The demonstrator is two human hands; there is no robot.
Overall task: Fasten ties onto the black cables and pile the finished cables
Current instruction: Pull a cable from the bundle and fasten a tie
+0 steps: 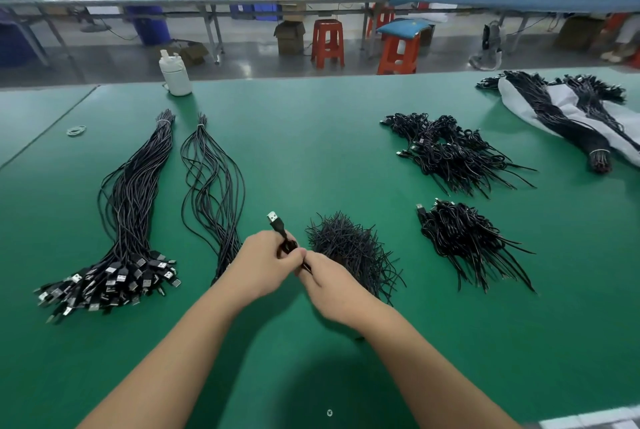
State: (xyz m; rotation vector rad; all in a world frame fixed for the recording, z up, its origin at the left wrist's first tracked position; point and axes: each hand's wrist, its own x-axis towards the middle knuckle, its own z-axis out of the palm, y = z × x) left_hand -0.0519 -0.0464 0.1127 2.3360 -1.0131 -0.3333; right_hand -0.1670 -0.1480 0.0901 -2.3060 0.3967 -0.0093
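Black cable (281, 234) is at lower centre of the frame, coiled and held just above the green worktop (311, 137), USB plug end sticking up and away. Left hand (264, 264) grip: fingers curled round the coil. Right hand (329, 285) grip: fingertips pinching a thin black tie (306, 266) right against the coil; hands touching.

Loose heap of ties (353, 252) just right of the hands. Two piles of tied cables (464, 231) (450, 151) further right, one above the other in frame. Left of the hands: small untied bundle (213, 182), then a big bundle (131, 214) with its plugs fanned at the lower left. More bundles on a white sheet (568, 106) upper right. White bottle (175, 73) at the far edge, rubber bands (76, 130) upper left.
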